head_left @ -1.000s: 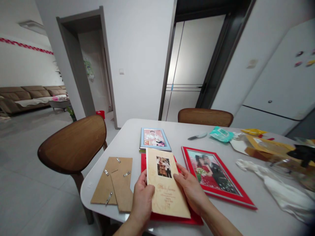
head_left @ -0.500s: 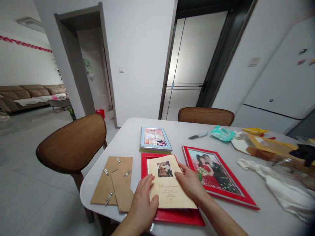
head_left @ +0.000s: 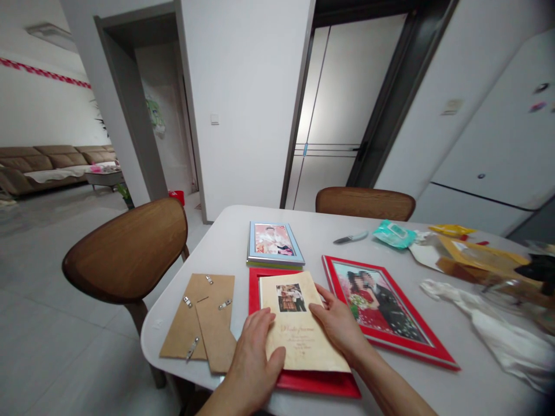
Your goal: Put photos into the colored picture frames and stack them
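A cream printed paper insert with a small photo near its top lies over a red picture frame at the table's near edge. At the sheet's right edge, my right hand pinches it, thumb on top and fingers partly hidden behind. My left hand rests against the sheet's left edge, thumb apart from the outstretched fingers. To the left is a brown backing board with metal clips, and its stand leg lies across it. Right of my hands lies another red picture frame holding a couple's photo.
Behind the insert lies a light-blue picture frame. A utility knife and a teal wipes pack are farther back. Yellow packaging and a white cloth occupy the right. Wooden chairs stand around the table.
The paper insert has shifted very slightly right, with both hands still at its edges. The view has moved slightly; the other things on the table stay put.
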The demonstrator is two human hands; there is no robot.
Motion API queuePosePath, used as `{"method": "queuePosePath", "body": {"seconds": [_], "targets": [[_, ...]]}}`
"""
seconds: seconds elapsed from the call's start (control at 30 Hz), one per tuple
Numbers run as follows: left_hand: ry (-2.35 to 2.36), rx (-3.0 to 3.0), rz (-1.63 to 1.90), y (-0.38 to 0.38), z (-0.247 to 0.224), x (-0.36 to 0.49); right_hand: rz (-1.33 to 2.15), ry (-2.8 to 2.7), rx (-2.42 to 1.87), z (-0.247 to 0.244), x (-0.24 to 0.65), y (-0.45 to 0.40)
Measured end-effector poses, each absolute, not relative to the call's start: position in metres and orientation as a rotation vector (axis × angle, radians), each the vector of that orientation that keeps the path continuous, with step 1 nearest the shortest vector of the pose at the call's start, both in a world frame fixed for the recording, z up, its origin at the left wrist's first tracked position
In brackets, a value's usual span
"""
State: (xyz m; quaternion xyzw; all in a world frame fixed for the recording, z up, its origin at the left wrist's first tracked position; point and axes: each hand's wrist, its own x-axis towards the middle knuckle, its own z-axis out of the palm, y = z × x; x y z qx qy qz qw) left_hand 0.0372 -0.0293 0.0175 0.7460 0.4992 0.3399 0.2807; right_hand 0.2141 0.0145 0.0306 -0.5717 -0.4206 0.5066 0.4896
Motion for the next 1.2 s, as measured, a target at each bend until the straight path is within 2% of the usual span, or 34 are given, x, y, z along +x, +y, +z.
{"method": "queuePosePath", "body": {"seconds": [0.37,0.7,0.87,1.2], "targets": [[1.292,2.053,0.847,-0.031,0.018,0.035,1.018,-1.232,-1.474,0.022,0.21,0.024],[1.303,2.209,0.707,-0.032,0.021,0.039,0.299,-1.791,-1.925,0.027,0.213,0.023],[1.319,2.276,0.596,-0.033,0.027,0.04,0.054,-1.919,-2.024,0.023,0.211,0.021],[1.361,2.299,0.614,-0.04,0.029,0.036,0.007,-1.998,-1.919,0.027,0.207,0.014]]}}
